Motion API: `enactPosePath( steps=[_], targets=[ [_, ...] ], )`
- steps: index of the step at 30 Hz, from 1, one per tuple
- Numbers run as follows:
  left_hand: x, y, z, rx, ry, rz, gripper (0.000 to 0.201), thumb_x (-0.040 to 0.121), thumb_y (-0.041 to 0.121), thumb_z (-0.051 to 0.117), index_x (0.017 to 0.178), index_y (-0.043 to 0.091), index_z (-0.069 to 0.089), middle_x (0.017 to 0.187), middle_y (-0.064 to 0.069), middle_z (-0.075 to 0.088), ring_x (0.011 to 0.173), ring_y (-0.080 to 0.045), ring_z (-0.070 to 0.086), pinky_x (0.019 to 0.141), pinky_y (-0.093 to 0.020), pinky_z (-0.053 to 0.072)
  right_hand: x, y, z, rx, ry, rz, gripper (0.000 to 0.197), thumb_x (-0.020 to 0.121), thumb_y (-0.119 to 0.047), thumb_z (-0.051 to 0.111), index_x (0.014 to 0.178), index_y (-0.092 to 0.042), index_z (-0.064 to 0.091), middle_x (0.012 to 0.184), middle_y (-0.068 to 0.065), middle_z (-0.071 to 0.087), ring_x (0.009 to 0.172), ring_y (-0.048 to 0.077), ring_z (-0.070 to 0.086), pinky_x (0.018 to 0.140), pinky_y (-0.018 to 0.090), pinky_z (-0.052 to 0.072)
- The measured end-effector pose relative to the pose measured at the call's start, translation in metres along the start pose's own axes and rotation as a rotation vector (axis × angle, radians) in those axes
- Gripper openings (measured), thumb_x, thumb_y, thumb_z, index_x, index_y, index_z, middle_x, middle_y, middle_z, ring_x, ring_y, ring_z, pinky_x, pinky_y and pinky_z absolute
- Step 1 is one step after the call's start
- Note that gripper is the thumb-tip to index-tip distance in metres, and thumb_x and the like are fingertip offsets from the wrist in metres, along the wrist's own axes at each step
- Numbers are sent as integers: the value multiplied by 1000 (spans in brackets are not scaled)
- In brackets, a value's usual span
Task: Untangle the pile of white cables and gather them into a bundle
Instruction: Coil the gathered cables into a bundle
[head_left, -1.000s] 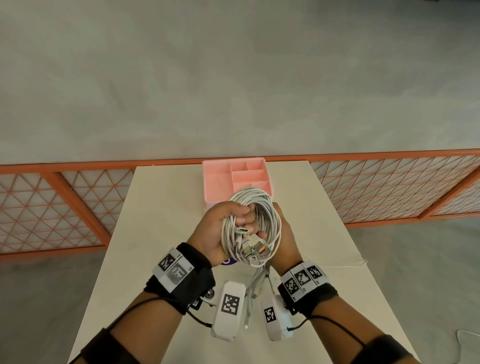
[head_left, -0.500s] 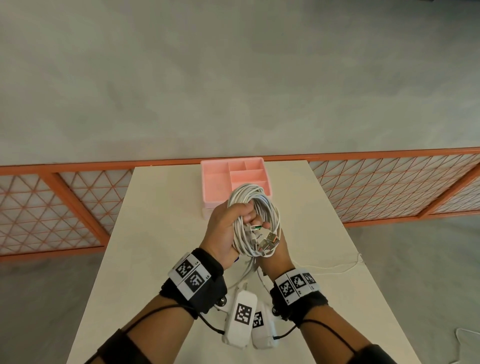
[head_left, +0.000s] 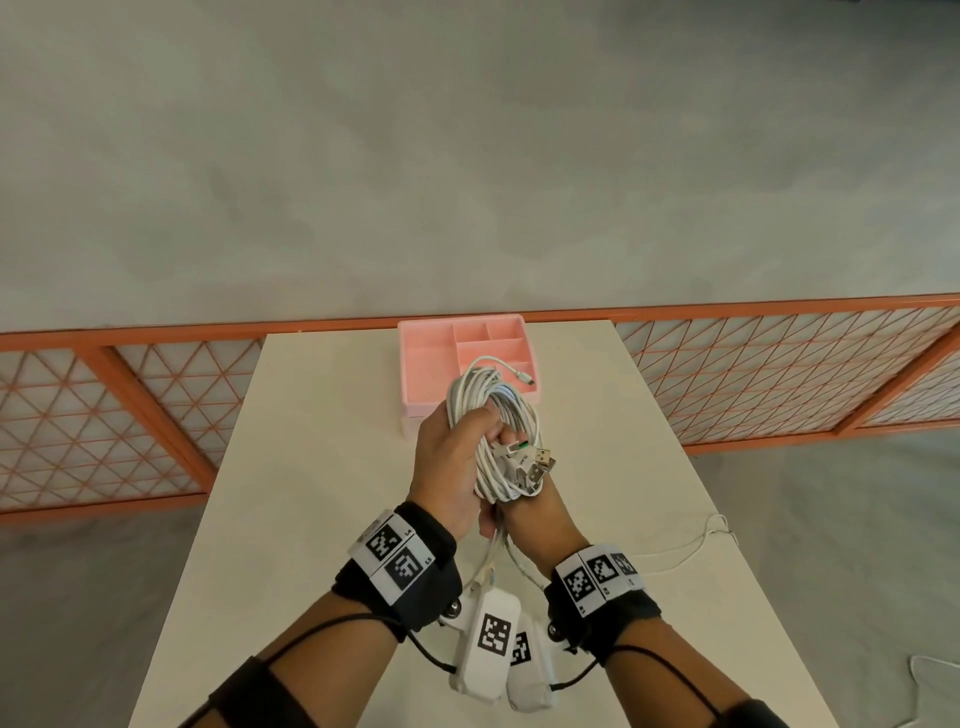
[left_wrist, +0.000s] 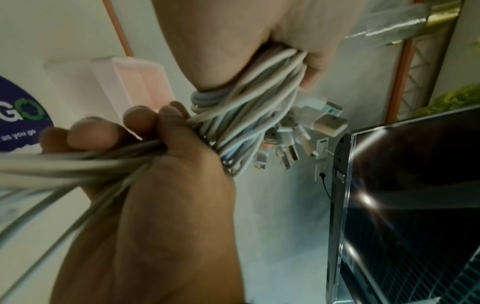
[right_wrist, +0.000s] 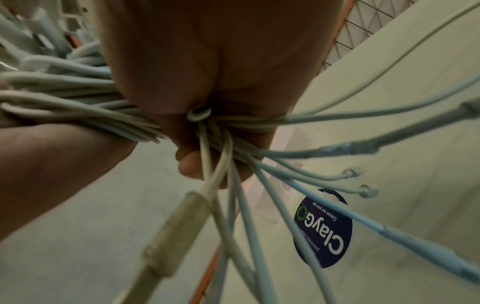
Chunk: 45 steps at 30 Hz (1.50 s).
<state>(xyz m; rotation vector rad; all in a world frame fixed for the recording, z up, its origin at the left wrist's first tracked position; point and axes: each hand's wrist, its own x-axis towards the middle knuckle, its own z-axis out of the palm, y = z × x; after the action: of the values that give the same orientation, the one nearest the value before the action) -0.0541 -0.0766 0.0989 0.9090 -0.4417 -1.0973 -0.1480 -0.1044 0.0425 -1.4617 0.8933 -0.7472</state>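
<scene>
Head view, white cables (head_left: 501, 415) coiled, USB plugs (head_left: 530, 462) protruding

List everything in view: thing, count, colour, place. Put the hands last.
cable bundle: one coil of several cables, white, held above the table in front of the tray
plugs: several, silver and white, one with a green insert, sticking out of the coil's right side
loose ends: several, white, hanging below the hands
stray cable: one, white, on the table's right edge
tray: one, pink, compartmented, at the table's far end
table: one, cream
sticker: one, dark blue, on the table
fence: one, orange, behind the table
left hand: grips the coil's left side
right hand: grips the coil from below and right
</scene>
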Motion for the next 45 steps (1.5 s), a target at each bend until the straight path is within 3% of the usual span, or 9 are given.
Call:
enactPosePath(
  steps=[3, 7, 10, 14, 20, 25, 31, 36, 45],
  targets=[
    [2, -1, -1, 93, 38, 80, 9, 83, 13, 59, 86, 5, 60, 60, -3, 51, 61, -19, 55, 80, -48, 46, -3, 1, -1, -112, -95, 10, 21, 85, -2, 48, 65, -5, 55, 55, 25, 56, 49, 30, 55, 56, 33, 47],
    [9, -1, -6, 239, 112, 182, 13, 78, 16, 60, 72, 24, 68, 66, -7, 58, 66, -23, 55, 73, -40, 49, -10, 6, 0, -237, -212, 117, 23, 87, -4, 50, 67, -15, 54, 56, 4, 62, 53, 17, 58, 64, 32, 50],
    [7, -10, -12, 327, 128, 224, 9, 79, 21, 61, 81, 15, 67, 68, -7, 63, 64, -19, 61, 67, -34, 54, -12, 5, 2, -287, -210, 172, 30, 92, -7, 50, 64, -17, 51, 55, -4, 58, 49, 10, 52, 58, 27, 47],
    [5, -24, -19, 430, 101, 258, 21, 88, 15, 65, 105, 3, 62, 74, -6, 69, 67, -15, 69, 67, -31, 56, -15, -1, -2, -168, -272, 265, 31, 89, -7, 53, 58, -11, 54, 59, 10, 56, 53, 23, 50, 55, 31, 44],
    [8, -31, -27, 530, 112, 289, 46, 78, 32, 74, 120, 17, 61, 100, -5, 71, 95, -22, 70, 87, -43, 58, -20, -18, -11, 241, -258, 435, 10, 80, 11, 59, 85, 3, 59, 65, 13, 61, 53, 22, 51, 57, 33, 46],
    [11, -33, -35, 613, 150, 341, 44, 84, 8, 76, 125, 11, 58, 100, 5, 69, 88, -1, 66, 81, -21, 54, -18, -26, -10, 494, -274, 606, 17, 82, 16, 50, 80, 3, 60, 70, 16, 59, 59, 25, 55, 61, 36, 53],
    [8, -40, -49, 650, 138, 340, 46, 86, 5, 72, 127, 14, 53, 96, 5, 67, 79, 7, 65, 70, -8, 47, -9, -36, -7, 382, -221, 775, 15, 83, 11, 49, 92, 9, 60, 70, 21, 61, 55, 28, 62, 57, 34, 57],
    [4, -42, -59, 684, 33, 317, 54, 80, 34, 74, 123, 12, 50, 94, -6, 68, 86, -19, 69, 78, -38, 58, -3, -42, -9, 404, -218, 819, 15, 87, 8, 45, 94, 6, 59, 69, 19, 58, 53, 27, 60, 55, 32, 57],
    [3, -46, -79, 768, 28, 292, 63, 80, 52, 70, 130, 24, 45, 110, -13, 63, 102, -33, 64, 86, -56, 54, 0, -49, -9, 489, -214, 899, 22, 86, 3, 42, 88, 7, 63, 77, 22, 64, 62, 30, 67, 58, 33, 59]
  ],
)
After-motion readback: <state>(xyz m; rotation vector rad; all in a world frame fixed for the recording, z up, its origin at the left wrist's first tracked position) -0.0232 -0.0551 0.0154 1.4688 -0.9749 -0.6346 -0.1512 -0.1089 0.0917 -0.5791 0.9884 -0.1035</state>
